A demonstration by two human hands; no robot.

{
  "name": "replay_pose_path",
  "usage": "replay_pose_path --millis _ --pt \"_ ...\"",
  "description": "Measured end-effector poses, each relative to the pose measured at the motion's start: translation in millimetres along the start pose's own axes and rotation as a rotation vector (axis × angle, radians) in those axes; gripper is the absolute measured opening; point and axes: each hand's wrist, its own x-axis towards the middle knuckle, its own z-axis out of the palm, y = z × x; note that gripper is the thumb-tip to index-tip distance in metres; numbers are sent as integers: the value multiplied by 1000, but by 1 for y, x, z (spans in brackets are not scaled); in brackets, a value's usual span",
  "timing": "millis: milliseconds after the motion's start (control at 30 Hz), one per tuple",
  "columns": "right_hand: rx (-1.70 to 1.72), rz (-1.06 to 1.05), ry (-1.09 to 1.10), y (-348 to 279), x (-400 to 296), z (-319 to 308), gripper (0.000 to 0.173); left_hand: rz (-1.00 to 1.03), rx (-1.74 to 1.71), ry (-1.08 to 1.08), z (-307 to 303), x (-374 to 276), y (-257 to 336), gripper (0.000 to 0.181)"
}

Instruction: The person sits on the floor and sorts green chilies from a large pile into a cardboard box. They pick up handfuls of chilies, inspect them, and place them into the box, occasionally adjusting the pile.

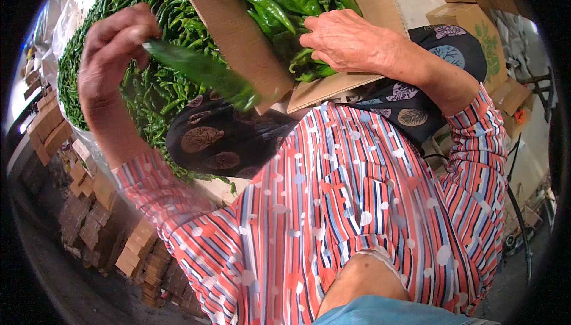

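My left hand [118, 43] is raised over a big heap of small green chili peppers [178, 88] and grips one long green pepper [200, 68] by its end; the pepper is blurred. An open cardboard box [241, 35] stands in front of me with larger green peppers [267, 1] inside. My right hand [341, 41] reaches in over the box's near right part, fingertips bent down among the peppers. Whether those fingers grip a pepper cannot be told.
My knees, in dark patterned cloth [209, 139], are on both sides of the box's near end. A clear plastic sheet [64, 30] edges the heap. Stacked flattened cardboard [145, 253] lies at lower left. More cardboard boxes [482, 39] and a black cable [522, 218] are at right.
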Motion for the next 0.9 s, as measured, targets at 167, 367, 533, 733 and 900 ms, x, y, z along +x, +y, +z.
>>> replay_pose_path --millis 167,367,533,733,900 --pt "78 -31 -161 -12 0 -10 34 3 76 90 31 28 15 27" --pt "17 185 -283 -9 -10 -40 41 -209 -12 82 62 82 12 20" --pt "-123 148 -234 -4 -22 -62 34 -137 303 59 87 130 -45 22" --pt "-329 300 790 16 -28 -77 26 405 1160 884 105 99 -47 46" --pt "-215 316 723 56 -29 -62 26 -203 -107 683 112 46 -88 54"
